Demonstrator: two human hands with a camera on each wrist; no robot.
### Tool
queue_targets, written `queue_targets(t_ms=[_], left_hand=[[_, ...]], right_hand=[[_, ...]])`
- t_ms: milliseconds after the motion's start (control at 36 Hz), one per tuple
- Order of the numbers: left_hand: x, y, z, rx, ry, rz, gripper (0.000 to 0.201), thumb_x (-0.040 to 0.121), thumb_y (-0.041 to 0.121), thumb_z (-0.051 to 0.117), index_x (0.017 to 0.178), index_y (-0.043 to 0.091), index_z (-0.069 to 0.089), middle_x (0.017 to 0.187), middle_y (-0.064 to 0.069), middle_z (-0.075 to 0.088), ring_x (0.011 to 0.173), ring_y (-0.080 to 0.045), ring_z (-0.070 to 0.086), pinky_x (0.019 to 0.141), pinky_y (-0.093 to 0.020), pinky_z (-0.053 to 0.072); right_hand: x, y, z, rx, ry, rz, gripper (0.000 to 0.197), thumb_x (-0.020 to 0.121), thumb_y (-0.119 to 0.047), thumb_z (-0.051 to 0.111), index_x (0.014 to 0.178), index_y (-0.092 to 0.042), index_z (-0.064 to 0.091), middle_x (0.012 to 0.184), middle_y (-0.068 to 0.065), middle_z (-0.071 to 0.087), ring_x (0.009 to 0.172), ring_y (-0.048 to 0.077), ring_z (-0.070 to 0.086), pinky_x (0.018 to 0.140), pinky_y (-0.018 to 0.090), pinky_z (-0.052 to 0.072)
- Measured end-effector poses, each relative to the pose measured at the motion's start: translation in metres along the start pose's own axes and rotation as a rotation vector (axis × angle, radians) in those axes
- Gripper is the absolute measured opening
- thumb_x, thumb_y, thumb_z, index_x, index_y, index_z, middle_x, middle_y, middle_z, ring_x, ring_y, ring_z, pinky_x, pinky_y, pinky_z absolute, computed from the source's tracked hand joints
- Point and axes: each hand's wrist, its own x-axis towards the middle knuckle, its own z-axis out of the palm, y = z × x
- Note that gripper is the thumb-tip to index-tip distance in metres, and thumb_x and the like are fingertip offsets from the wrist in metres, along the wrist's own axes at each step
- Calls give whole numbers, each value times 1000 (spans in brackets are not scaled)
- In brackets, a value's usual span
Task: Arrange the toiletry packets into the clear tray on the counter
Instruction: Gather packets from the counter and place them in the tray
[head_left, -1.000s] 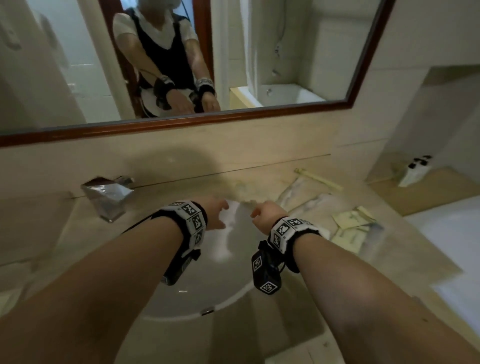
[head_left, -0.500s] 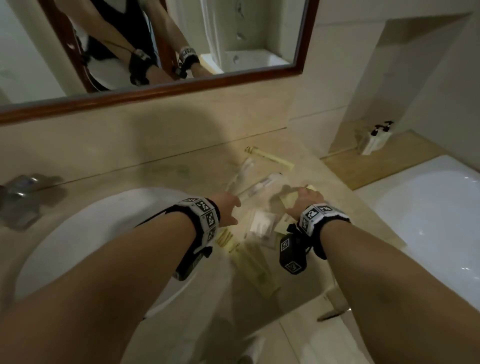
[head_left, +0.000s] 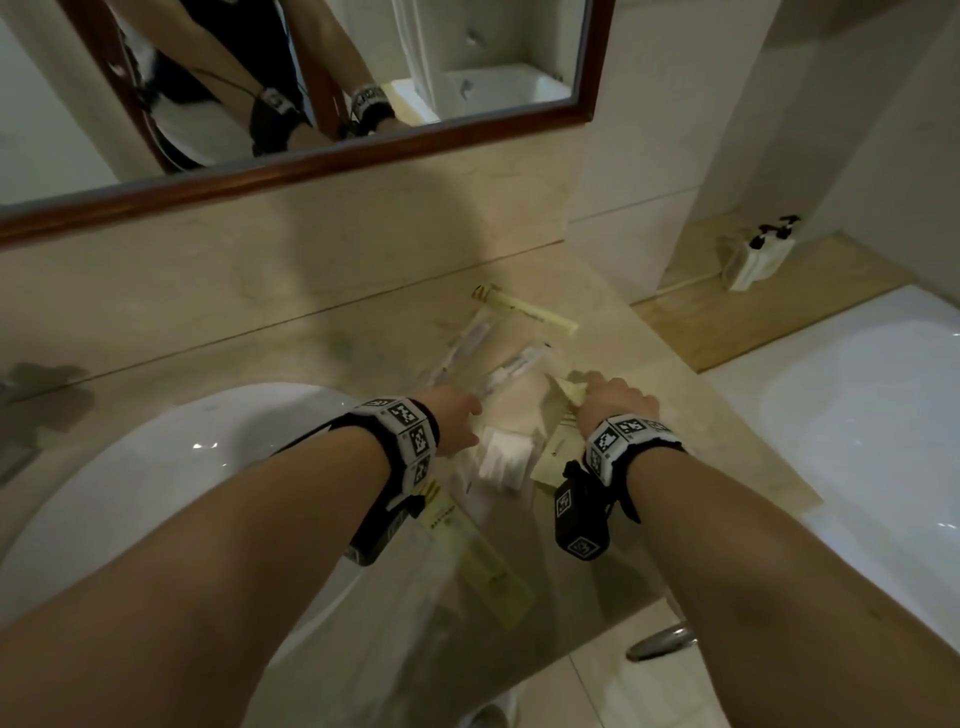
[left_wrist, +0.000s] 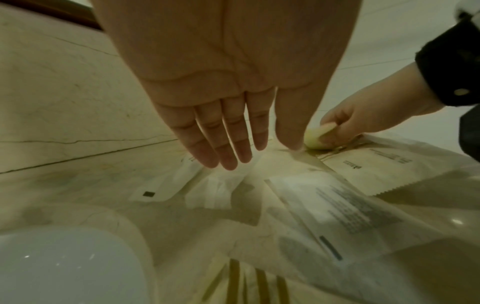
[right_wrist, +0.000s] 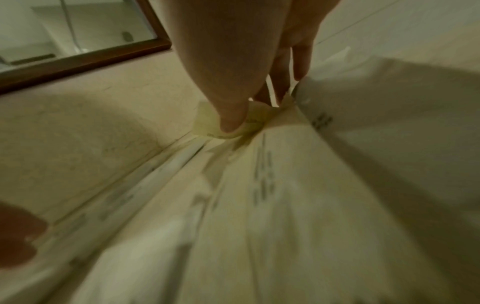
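Several toiletry packets lie scattered on the marble counter (head_left: 649, 415) right of the sink. My right hand (head_left: 592, 392) pinches a small pale yellow packet (right_wrist: 233, 121) between thumb and fingers, down on the pile of flat paper packets (left_wrist: 363, 162). My left hand (left_wrist: 228, 156) hovers just above a white folded packet (head_left: 506, 460) with fingers straight and holds nothing. A long yellow packet (head_left: 524, 309) and clear-wrapped packets (head_left: 467, 343) lie farther back. Another yellow packet (head_left: 478, 556) lies near the front. I cannot make out the clear tray for certain.
The white sink (head_left: 156, 493) fills the lower left. A bathtub (head_left: 857, 415) lies beyond the counter's right edge, with a small bottle holder (head_left: 758, 254) on the ledge behind it. A framed mirror (head_left: 311, 171) runs along the back wall.
The view swung from the sink to the right. Both hands moved right over the packets, and my right hand took hold of the small yellow packet.
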Motion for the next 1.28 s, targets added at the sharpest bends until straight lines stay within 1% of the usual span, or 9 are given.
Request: queue_targets(t_ms=[194,306,389,500,667,778,1000,1139,1278], left_hand=[[2,-1,-15,-145,117,-12,60,95,30,52,147,18,26,147,-7,40,131,-25,46,105,-33,38],[-3,-4,-27,-261,242,-30,70,93,33,53,150,23,15,150,-7,36,131,-26,46,109,-35,38],[-8,-10,-33,-345,311,-38,64,92,31,56,147,18,25,145,-11,42,128,-28,48,108,-39,39],[-25,-26,-37,-318,377,-71,48,93,31,53,136,16,41,135,-9,52,119,-29,54,97,-35,45],[-52,-58,-34,-224,369,-100,25,96,23,45,115,9,52,114,-13,61,104,-30,59,81,-33,46],[-72,-88,-26,-221,352,-137,24,96,22,45,115,10,53,115,-12,61,105,-29,59,80,-31,44],[-121,-157,-3,-355,403,-247,41,92,27,56,131,18,46,127,-3,57,110,-23,58,90,-33,48],[-160,-209,17,-398,438,-299,70,80,30,72,140,20,38,135,-3,51,118,-23,54,97,-34,46],[-197,-264,41,-341,484,-378,92,66,30,83,142,21,32,142,-4,44,128,-24,45,108,-36,40]], right_hand=[[1,-8,-45,470,73,-76,47,100,-35,39,137,-7,47,135,17,54,124,34,50,99,36,40],[-16,-30,-60,910,6,-145,33,93,-23,58,115,1,63,93,14,63,77,27,61,80,41,50],[-29,-46,-65,1037,-76,-215,6,89,-15,63,84,-16,62,75,8,63,58,19,57,64,35,52],[-47,-68,-66,984,-162,-333,7,88,-14,65,89,-16,59,49,0,62,42,13,57,50,24,47],[-68,-99,-58,824,-194,-468,10,91,-28,60,83,-22,59,92,5,69,81,22,66,78,37,55],[-80,-122,-56,626,-182,-518,34,92,-41,55,102,-11,66,94,5,67,90,21,65,74,31,48],[-114,-193,-45,548,-272,-554,18,91,-32,61,88,-15,65,63,-3,58,48,4,48,36,11,36],[-146,-255,-26,713,-347,-560,16,93,-17,59,102,-6,64,64,1,61,33,-3,54,38,13,42],[-181,-318,-4,835,-484,-537,17,95,-11,55,110,-3,59,69,6,62,48,7,62,55,23,50]])
